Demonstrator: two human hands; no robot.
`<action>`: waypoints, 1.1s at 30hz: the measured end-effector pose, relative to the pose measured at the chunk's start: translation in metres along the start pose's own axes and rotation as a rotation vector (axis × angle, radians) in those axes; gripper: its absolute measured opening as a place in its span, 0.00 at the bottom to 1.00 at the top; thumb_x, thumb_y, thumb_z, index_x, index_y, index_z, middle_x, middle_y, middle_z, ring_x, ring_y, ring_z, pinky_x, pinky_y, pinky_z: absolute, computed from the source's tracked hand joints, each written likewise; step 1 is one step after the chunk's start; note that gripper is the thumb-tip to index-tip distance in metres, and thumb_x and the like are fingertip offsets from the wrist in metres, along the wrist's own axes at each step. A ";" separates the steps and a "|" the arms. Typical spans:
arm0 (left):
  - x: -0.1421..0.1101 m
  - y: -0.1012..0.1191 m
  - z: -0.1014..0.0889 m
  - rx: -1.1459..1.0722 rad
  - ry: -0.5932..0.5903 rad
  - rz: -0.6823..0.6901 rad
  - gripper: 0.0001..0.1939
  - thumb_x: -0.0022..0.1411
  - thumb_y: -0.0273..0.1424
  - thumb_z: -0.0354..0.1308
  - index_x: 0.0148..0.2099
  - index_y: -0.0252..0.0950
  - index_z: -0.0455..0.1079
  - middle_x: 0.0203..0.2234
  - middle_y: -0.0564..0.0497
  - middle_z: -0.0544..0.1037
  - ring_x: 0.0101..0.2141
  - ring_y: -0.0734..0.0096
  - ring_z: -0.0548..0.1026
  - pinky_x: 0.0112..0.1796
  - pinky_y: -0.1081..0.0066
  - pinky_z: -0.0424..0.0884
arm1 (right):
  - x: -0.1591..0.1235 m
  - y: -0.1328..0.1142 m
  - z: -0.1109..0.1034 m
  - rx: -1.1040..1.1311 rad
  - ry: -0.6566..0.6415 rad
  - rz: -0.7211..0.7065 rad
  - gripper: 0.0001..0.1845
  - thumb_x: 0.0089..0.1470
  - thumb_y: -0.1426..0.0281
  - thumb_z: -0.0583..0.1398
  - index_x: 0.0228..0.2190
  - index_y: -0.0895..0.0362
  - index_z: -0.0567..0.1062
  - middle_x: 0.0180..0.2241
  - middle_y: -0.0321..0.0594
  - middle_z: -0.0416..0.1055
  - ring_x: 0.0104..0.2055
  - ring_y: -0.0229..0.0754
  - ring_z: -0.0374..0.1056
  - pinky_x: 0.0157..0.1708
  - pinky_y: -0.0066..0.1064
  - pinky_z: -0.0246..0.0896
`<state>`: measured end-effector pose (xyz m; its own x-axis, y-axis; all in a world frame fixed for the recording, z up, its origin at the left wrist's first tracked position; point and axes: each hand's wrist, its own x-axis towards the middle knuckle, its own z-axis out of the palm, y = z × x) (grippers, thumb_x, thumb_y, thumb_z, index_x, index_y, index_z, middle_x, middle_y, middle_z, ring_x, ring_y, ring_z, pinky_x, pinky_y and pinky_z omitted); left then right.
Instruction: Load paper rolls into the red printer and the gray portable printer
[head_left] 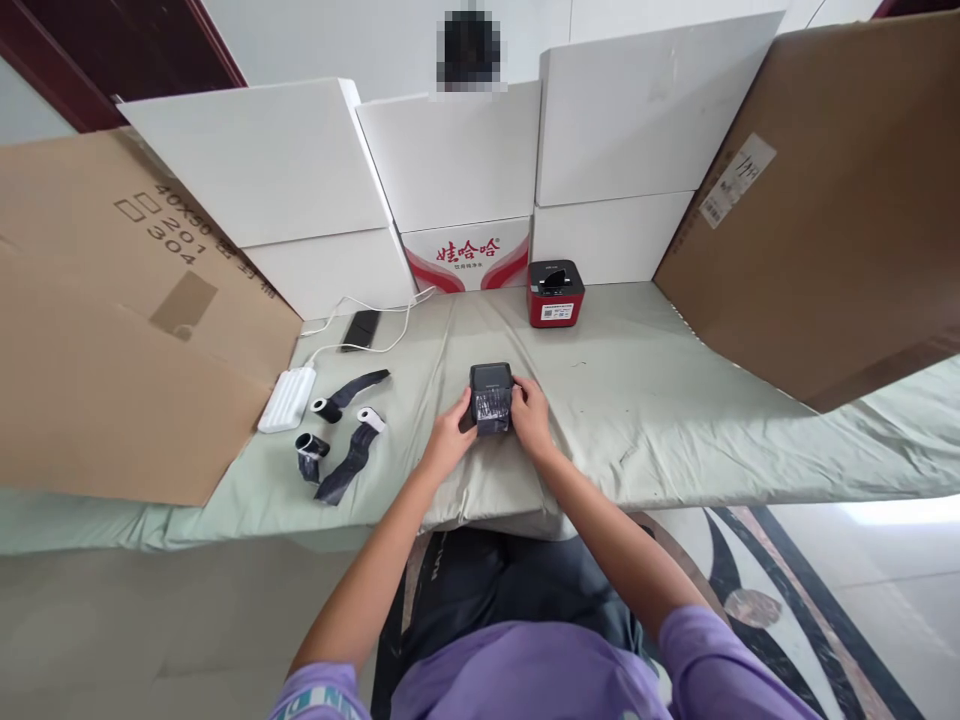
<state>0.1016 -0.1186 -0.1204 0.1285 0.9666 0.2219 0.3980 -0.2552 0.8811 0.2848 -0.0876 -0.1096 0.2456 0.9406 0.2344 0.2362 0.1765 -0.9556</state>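
A small black box-shaped device (490,376), which looks like a portable printer, sits on the cloth in front of me. A dark, shiny strip (493,408) hangs over its near face. My left hand (454,428) grips its left side, fingers curled against the lower edge. On the opposite side my right hand (529,412) holds the device with thumb and fingers bent around the corner. To the left lie several small rolls of paper (369,420) with dark strips trailing from them.
Behind the device stands a red and black box-shaped unit (556,295). A white power bank (288,399) with a cable and a dark phone (360,329) lie at left. White boxes (450,160) line the back; brown cardboard panels (825,200) enclose both sides of the cloth-covered table (637,420).
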 end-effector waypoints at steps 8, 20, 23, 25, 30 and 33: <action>0.004 0.000 -0.003 0.166 0.018 0.101 0.46 0.56 0.33 0.69 0.74 0.39 0.57 0.69 0.39 0.65 0.68 0.46 0.65 0.67 0.50 0.62 | 0.001 -0.001 -0.001 0.011 -0.043 0.053 0.20 0.59 0.62 0.54 0.47 0.55 0.78 0.51 0.50 0.77 0.55 0.53 0.72 0.63 0.49 0.62; 0.004 0.010 -0.005 0.481 -0.055 0.031 0.45 0.60 0.28 0.66 0.74 0.42 0.50 0.66 0.39 0.70 0.66 0.52 0.69 0.68 0.46 0.55 | 0.007 -0.005 -0.007 0.141 -0.080 0.127 0.20 0.55 0.65 0.57 0.45 0.59 0.80 0.46 0.48 0.82 0.49 0.49 0.76 0.57 0.45 0.68; 0.003 0.014 -0.007 0.506 -0.079 0.030 0.43 0.63 0.28 0.64 0.74 0.42 0.49 0.66 0.38 0.69 0.67 0.53 0.67 0.70 0.43 0.47 | 0.009 -0.002 -0.008 0.161 -0.095 0.131 0.19 0.55 0.65 0.59 0.44 0.59 0.81 0.45 0.47 0.82 0.48 0.48 0.77 0.56 0.44 0.69; 0.003 0.016 -0.007 0.528 -0.087 0.031 0.41 0.64 0.28 0.63 0.74 0.42 0.49 0.66 0.38 0.70 0.66 0.53 0.68 0.71 0.41 0.42 | 0.010 -0.001 -0.008 0.150 -0.098 0.128 0.19 0.55 0.66 0.59 0.45 0.59 0.81 0.46 0.47 0.82 0.48 0.48 0.77 0.57 0.43 0.69; 0.000 0.016 -0.004 0.538 -0.073 0.048 0.41 0.65 0.31 0.63 0.74 0.40 0.49 0.66 0.37 0.70 0.66 0.51 0.68 0.71 0.41 0.39 | 0.010 0.000 -0.008 0.093 -0.090 0.096 0.20 0.56 0.67 0.57 0.46 0.60 0.81 0.48 0.49 0.82 0.50 0.49 0.77 0.58 0.44 0.67; 0.000 0.013 -0.002 0.519 -0.047 0.049 0.43 0.63 0.30 0.65 0.75 0.40 0.49 0.67 0.37 0.68 0.67 0.49 0.67 0.71 0.41 0.40 | 0.007 0.001 -0.009 0.066 -0.082 0.031 0.21 0.58 0.68 0.56 0.49 0.59 0.81 0.51 0.49 0.80 0.53 0.49 0.76 0.60 0.44 0.67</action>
<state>0.1051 -0.1219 -0.1087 0.1945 0.9540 0.2283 0.7869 -0.2907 0.5443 0.2950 -0.0839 -0.1070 0.1735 0.9660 0.1918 0.1663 0.1632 -0.9725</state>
